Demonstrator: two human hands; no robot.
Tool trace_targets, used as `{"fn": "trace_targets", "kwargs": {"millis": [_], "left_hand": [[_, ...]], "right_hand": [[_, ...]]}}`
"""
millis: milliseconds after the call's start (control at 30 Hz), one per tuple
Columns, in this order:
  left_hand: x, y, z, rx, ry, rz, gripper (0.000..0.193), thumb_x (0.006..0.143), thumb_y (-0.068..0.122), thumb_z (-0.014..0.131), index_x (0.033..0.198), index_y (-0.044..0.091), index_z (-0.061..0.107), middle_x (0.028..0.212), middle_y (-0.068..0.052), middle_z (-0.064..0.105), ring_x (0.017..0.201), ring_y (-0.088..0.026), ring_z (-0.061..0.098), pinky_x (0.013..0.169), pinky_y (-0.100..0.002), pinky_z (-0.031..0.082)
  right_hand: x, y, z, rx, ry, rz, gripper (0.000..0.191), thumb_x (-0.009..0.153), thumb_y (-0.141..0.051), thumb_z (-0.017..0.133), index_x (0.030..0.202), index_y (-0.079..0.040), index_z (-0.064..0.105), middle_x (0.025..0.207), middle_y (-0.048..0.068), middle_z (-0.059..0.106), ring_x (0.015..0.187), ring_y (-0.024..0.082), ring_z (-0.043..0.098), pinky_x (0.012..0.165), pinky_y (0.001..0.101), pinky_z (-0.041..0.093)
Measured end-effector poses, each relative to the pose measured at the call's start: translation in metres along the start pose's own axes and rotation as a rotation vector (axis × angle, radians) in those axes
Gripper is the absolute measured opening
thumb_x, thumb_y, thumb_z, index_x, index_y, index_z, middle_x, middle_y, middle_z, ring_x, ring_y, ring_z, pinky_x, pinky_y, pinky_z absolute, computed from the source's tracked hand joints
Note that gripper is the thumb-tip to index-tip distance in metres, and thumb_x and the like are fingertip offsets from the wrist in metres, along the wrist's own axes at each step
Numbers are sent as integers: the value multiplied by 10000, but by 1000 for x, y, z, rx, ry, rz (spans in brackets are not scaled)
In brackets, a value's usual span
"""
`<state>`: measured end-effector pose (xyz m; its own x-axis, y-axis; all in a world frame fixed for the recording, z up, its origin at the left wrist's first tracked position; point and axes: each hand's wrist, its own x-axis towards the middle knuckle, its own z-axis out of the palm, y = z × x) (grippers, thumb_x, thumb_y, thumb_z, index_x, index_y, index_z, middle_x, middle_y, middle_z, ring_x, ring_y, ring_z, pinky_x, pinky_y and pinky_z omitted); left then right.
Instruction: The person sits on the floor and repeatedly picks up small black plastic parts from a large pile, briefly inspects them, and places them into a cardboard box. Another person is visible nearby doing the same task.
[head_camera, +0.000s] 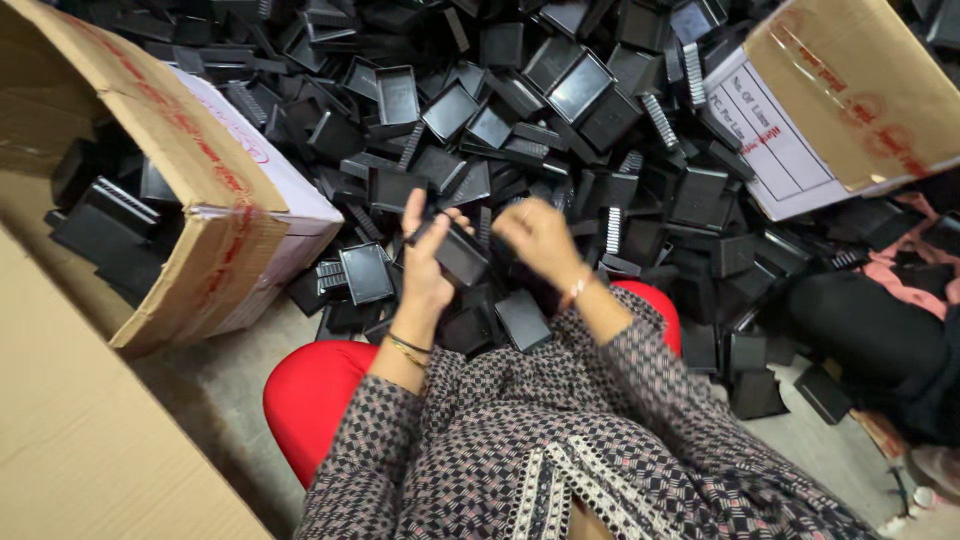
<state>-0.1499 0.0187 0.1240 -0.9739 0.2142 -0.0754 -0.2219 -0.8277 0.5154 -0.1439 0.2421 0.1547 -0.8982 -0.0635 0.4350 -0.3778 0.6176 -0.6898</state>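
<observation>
left hand (425, 262): wrapped around a small black plastic rectangular tray-shaped part (458, 255), fingers curled on its far edge, thumb side towards the body. Held up just above the lap, over the near edge of the pile.

right hand (538, 237): blurry, fingers bunched loosely just beside the part's right end. Honestly can't tell if it's pinching the part, something tiny, or nothing at all.

the pile: huge heap of loose black plastic trays and ribbed black clips (560, 110) covering the floor in front, right up to the knees.

boxes: open brown cardboard carton on the left (190, 190) with more black pieces inside, another brown carton with a white paper label at top right (840, 100), plus a big plain cardboard flap at bottom left (90, 440).

seat: red rounded plastic stool (310, 395) poking out under the patterned sleeves.

what could go wrong: I'd guess the part slips out of that one-handed hold and lands back in the heap, where it'd be impossible to tell from the rest. The heap's near edge also looks ready to slide onto the lap if nudged.

hard to see: right fingertips are smeared by motion, the part's underside is hidden by the left palm, and a person in dark clothes at the right edge (880, 340) is mostly cut off.
</observation>
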Motion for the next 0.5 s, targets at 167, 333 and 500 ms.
{"fn": "trace_targets", "kwargs": {"millis": [167, 333, 500], "left_hand": [[-6, 43, -14, -86, 169, -31, 302, 988, 195, 662, 1266, 121, 570, 1111, -77, 694, 994, -229, 697, 853, -401, 589], [-32, 34, -6, 94, 249, -124, 263, 913, 196, 715, 1148, 121, 621, 1006, -55, 713, 895, -200, 713, 742, -374, 595], [-29, 1, 27, 216, 203, -352, 284, 912, 320, 732, 1074, 99, 658, 909, -33, 699, 795, -166, 704, 677, -353, 586]], "right_hand": [[53, 50, -17, -900, -178, 162, 350, 661, -264, 826, 900, -24, 736, 899, 188, 716, 854, 369, 701, 745, 501, 536], [63, 34, -36, -880, -173, 44, 182, 823, -237, 737, 874, -63, 726, 874, 159, 719, 797, 358, 704, 712, 487, 548], [14, -29, -50, -669, 15, -55, 190, 796, -239, 733, 835, -56, 703, 807, 154, 686, 739, 370, 675, 671, 499, 527]]}}
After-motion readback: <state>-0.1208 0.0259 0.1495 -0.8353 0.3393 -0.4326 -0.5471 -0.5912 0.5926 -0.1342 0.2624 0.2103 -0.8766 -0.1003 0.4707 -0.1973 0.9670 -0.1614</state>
